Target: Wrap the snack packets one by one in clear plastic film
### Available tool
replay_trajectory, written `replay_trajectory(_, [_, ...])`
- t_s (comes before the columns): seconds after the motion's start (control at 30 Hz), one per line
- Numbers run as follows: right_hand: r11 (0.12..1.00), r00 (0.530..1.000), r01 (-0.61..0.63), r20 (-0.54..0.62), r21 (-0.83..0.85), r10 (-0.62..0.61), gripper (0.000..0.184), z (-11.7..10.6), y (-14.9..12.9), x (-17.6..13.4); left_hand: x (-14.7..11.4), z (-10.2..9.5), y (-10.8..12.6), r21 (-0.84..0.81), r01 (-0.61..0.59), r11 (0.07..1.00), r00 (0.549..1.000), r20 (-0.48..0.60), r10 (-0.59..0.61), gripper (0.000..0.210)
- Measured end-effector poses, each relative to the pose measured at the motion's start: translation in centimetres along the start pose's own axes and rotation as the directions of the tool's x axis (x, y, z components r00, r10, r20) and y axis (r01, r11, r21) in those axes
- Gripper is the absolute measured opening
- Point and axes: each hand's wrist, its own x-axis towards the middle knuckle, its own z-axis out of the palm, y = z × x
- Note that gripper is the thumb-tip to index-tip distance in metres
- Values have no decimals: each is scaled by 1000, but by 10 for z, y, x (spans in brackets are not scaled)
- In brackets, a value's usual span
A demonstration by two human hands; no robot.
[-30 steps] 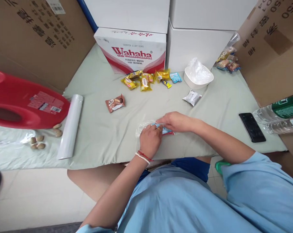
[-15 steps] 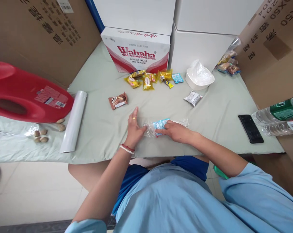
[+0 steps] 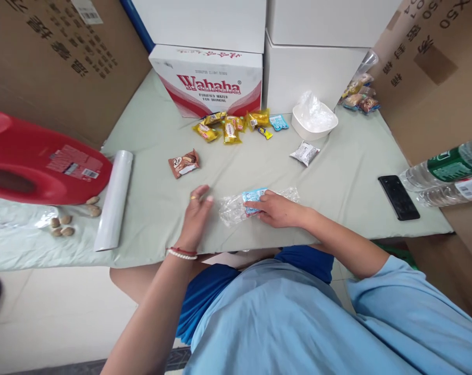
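Observation:
A small blue snack packet (image 3: 253, 197) lies over a crumpled sheet of clear plastic (image 3: 231, 209) near the table's front edge. My right hand (image 3: 275, 208) grips the packet from the right, its fingers closed on the near corner. To the left, my left hand (image 3: 197, 216) is apart from the plastic, fingers stretched out and holding nothing. A brown snack packet (image 3: 184, 163) sits just beyond my left hand. Farther off on the right is a silver-grey packet (image 3: 305, 153).
Several yellow packets (image 3: 231, 130) and another blue packet (image 3: 278, 122) lie before the Wahaha box (image 3: 214, 86). A white bowl (image 3: 315, 130) holds clear plastic. On the left are a white roll (image 3: 114, 200) and a red jug (image 3: 56, 161); a phone (image 3: 399, 197) and bottles (image 3: 450, 172) lie right.
My left hand has let go of the plastic's left end and moved left, away from it. My right hand stays at the blue packet. The view has shifted slightly.

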Motion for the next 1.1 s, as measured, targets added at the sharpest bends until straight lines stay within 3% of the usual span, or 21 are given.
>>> replay_trajectory(0.07, [999, 1000, -26, -3, 33, 26, 57, -3, -3, -3, 11, 13, 9, 81, -5, 997, 995, 98, -3, 59])
replay_trajectory(0.13, [996, 999, -39, -20, 78, 41, 65, -5, -5, -8, 18, 21, 14, 123, 11, 992, 984, 175, -32, 45])
replay_trajectory(0.2, [992, 998, -37, -42, 117, 42, 65, -5, -5, -15, 19, 22, 17, 104, 57, 993, 983, 170, -75, 26])
replay_trajectory(0.33, [993, 996, -54, -68, 102, 61, 50, 2, -7, -20, 6, 5, 32, -54, 181, 982, 979, 103, -175, 30])
replay_trajectory(0.43, [995, 993, -74, -85, 68, 80, 46, 10, -12, -13, -2, 2, 60, -252, 322, 913, 943, 178, -283, 33])
replay_trajectory(0.5, [995, 992, -85, -92, 52, 89, 42, 14, -16, -8, -2, 11, 79, -373, 351, 859, 933, 215, -288, 30])
replay_trajectory(0.6, [991, 990, -93, -95, 95, 102, 33, 13, -17, -8, -1, 35, 98, -297, 250, 922, 955, 235, -184, 23])
replay_trajectory(0.67, [975, 994, -55, -78, 215, 73, 26, 7, -11, -14, -3, 50, 102, -42, 88, 995, 966, 247, -75, 29])
replay_trajectory(0.73, [932, 986, -69, -120, 355, 119, 26, -3, 1, -23, -10, 61, 103, 238, -91, 967, 962, 272, 23, 35])
replay_trajectory(0.8, [904, 920, -192, -250, 382, 301, 31, -10, 16, -28, -19, 68, 104, 420, -213, 882, 945, 320, 76, 40])
replay_trajectory(0.87, [864, 789, -396, -368, 310, 493, 36, -11, 30, -28, -25, 70, 105, 520, -277, 808, 930, 356, 90, 45])
replay_trajectory(0.93, [801, 720, -555, -352, 224, 598, 44, -7, 39, -25, -29, 71, 105, 575, -309, 758, 921, 379, 88, 47])
replay_trajectory(1.03, [780, 741, -603, -243, 170, 626, 24, 0, 43, -23, -30, 69, 103, 610, -339, 716, 914, 394, 97, 47])
replay_trajectory(1.1, [795, 756, -577, -247, 187, 607, 10, -4, 41, -24, -31, 69, 101, 615, -358, 702, 910, 399, 114, 47])
